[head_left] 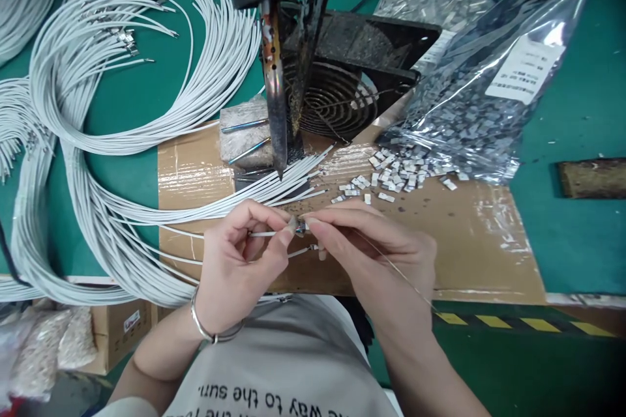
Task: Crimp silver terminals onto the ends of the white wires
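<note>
My left hand (242, 254) pinches the end of a thin white wire (261, 233) between thumb and fingers. My right hand (372, 247) is closed on a small metal terminal (300, 227) held against that wire's tip; a thin strand of solder wire (391, 267) trails back over this hand. Both hands meet just below the tip of a fixed soldering iron (276, 117) that points down at the brown cardboard mat (489, 241). A fan of white wire ends (293, 182) lies under the iron.
Large bundles of white wires (98, 78) loop over the green table at left. A silver bag (489, 85) spills several small metal terminals (396, 172) onto the cardboard. A black fan (342, 91) sits behind the iron. A dark block (591, 177) lies at right.
</note>
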The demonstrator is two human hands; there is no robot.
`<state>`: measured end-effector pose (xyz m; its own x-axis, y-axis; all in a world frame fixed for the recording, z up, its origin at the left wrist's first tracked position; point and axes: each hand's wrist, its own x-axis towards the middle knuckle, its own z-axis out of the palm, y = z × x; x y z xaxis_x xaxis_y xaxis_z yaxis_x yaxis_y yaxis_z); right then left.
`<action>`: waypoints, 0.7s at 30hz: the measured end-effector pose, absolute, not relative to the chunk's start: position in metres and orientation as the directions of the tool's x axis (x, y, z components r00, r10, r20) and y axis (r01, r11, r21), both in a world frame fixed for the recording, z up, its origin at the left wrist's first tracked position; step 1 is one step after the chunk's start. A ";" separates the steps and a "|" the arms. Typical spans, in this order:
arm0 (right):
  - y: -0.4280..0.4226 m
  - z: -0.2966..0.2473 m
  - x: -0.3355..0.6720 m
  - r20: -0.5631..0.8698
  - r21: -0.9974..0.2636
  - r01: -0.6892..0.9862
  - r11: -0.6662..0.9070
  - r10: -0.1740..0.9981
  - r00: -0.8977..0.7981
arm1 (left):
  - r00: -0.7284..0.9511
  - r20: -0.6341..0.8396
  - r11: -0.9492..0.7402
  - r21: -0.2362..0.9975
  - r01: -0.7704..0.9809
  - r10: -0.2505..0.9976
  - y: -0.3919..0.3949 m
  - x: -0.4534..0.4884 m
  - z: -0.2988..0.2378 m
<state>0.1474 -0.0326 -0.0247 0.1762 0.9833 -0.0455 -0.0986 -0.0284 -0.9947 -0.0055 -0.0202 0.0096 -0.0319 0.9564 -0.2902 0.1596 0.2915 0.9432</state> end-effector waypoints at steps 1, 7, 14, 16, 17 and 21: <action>-0.032 -0.025 0.148 -0.044 -0.995 -0.100 -0.028 0.985 0.167 | -0.031 -0.290 0.291 0.943 0.164 0.957 -0.020 -0.006 0.009; -0.033 -0.028 0.150 -0.050 -0.995 -0.096 -0.039 0.991 0.120 | -0.010 -0.276 0.274 0.945 0.181 0.961 -0.020 -0.007 0.010; -0.033 -0.029 0.153 -0.073 -0.993 -0.096 -0.064 0.992 0.099 | -0.017 -0.256 0.254 0.949 0.189 0.967 -0.020 -0.007 0.010; -0.033 -0.029 0.154 -0.075 -0.993 -0.096 -0.066 0.993 0.095 | -0.020 -0.258 0.257 0.949 0.180 0.966 -0.020 -0.006 0.009; -0.032 -0.030 0.154 -0.071 -0.993 -0.097 -0.062 0.993 0.091 | -0.020 -0.260 0.260 0.950 0.175 0.965 -0.019 -0.006 0.009; -0.032 -0.028 0.153 -0.039 -0.996 -0.085 -0.032 0.995 0.091 | -0.035 -0.262 0.264 0.951 0.164 0.965 -0.018 -0.003 0.010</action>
<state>0.1532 -0.0323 -0.0279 0.0914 0.9950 -0.0394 -0.0855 -0.0316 -0.9958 -0.0029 -0.0183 0.0096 -0.0353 0.9645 -0.2616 0.1635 0.2638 0.9506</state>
